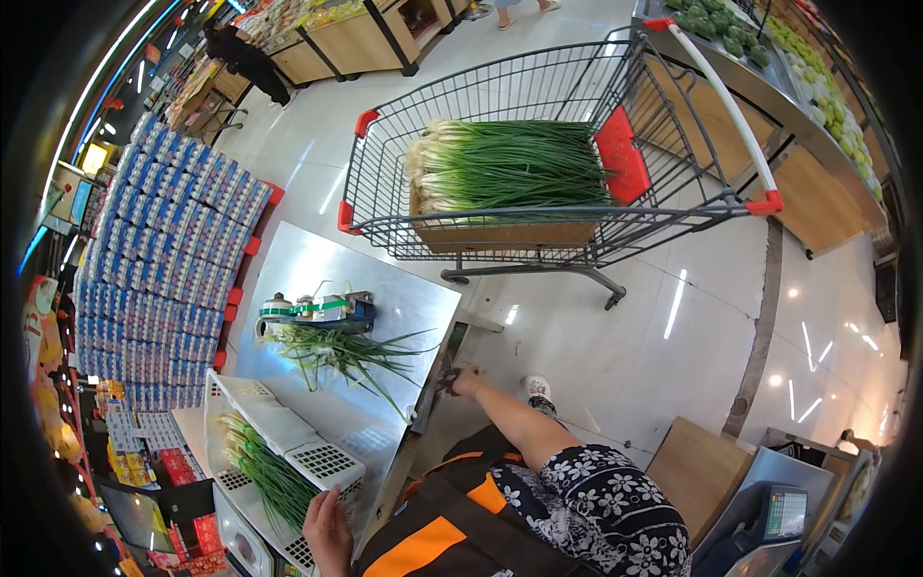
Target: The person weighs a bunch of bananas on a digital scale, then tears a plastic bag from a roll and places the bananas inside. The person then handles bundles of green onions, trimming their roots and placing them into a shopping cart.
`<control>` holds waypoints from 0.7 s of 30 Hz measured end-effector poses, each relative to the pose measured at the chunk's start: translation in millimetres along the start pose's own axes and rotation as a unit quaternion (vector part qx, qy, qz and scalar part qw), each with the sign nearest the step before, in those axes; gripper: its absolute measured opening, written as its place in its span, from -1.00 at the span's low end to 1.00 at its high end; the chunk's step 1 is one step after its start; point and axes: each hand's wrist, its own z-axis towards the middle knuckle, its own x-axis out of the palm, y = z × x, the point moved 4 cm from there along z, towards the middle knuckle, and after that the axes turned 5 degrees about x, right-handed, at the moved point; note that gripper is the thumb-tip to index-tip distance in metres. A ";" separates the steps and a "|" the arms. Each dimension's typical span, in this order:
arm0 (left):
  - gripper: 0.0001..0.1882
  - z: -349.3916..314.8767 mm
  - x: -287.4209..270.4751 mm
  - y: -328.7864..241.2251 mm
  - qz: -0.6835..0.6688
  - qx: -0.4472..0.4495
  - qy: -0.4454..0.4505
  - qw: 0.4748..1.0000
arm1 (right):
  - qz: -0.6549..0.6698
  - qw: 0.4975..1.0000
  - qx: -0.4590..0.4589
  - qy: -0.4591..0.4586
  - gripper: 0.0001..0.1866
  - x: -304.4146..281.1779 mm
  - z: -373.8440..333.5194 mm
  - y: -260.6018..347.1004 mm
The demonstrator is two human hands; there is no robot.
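Observation:
My right hand is at the edge of the metal table, closed around a small dark thing that I cannot make out. My left hand is beside the near corner of a white plastic basket, fingers loosely apart and holding nothing visible. Inside the basket lie bunched green onions, their white ends toward the far side. On the tabletop is a tape bundling dispenser with a green roll. Loose green onion trimmings lie against it, some stalks reaching toward the table's right edge.
A wire shopping cart beyond the table carries a box heaped with green onions. Stacked blue-and-white packs stand to the left. A scale is at the lower right. Produce stands line the right, and a person is far left.

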 end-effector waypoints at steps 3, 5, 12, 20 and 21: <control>-0.73 -1.9 2.6 8.5 -0.017 -0.032 0.004 0.999 | 0.066 0.998 -0.009 -0.014 -0.62 11.0 -3.0 -2.2; -0.71 0.6 1.5 13.4 -0.026 -0.053 0.004 0.998 | 0.284 0.959 0.024 -0.015 -0.70 4.0 3.5 -7.4; -0.71 -4.4 9.4 39.9 -0.051 -0.084 0.015 0.995 | 0.304 0.945 -0.065 0.099 -0.65 20.1 -20.3 46.4; -0.72 -21.1 -9.2 83.8 -0.017 -0.026 -0.017 0.999 | 0.181 0.975 -0.123 0.029 -0.66 70.1 -27.6 88.7; -0.71 -21.8 -14.9 84.5 -0.007 -0.021 -0.021 1.000 | 0.174 0.975 -0.133 0.027 -0.66 72.4 -23.4 93.8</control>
